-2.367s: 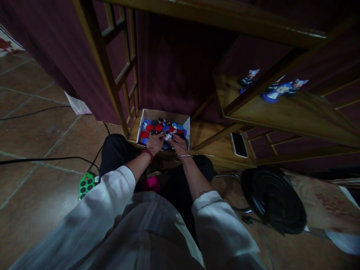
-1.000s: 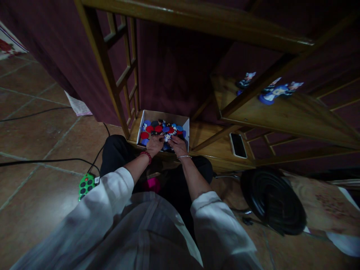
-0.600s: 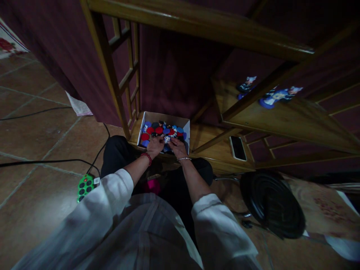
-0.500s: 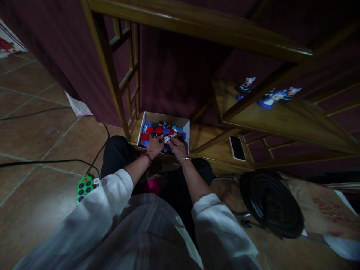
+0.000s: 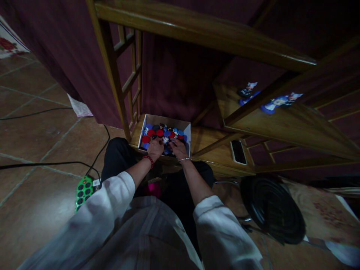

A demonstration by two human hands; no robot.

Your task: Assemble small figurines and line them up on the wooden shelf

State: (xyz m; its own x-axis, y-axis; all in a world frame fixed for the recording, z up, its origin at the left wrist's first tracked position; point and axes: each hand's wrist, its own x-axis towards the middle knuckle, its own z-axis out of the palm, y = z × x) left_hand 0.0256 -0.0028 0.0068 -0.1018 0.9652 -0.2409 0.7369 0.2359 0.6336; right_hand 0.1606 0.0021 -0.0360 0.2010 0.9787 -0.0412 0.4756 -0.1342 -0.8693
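Observation:
A white cardboard box point(image 5: 188, 146) stands on the low wooden ledge in front of me, filled with small figurines on round red, blue and black bases. My left hand point(image 5: 155, 148) reaches over its near side, fingers curled in a pinch at a small white-and-blue figurine point(image 5: 165, 140). Just right of that figurine, my right hand point(image 5: 179, 149) is over the box, its fingers somewhat apart among the pieces. The fingertips of both hands are dim and partly hidden. A red bead bracelet is on my left wrist, a silver bangle on my right.
A phone point(image 5: 238, 152) lies on the ledge to the right. More figurines point(image 5: 278, 103) rest on the raised wooden shelf point(image 5: 298, 123). A round black stool point(image 5: 272, 210) stands at right. A green power strip point(image 5: 84, 192) and black cables lie on the tiled floor at left.
My right hand's fingers have drawn slightly away from the white-and-blue figurine; my left hand stays beside it. The whole view has shifted a little.

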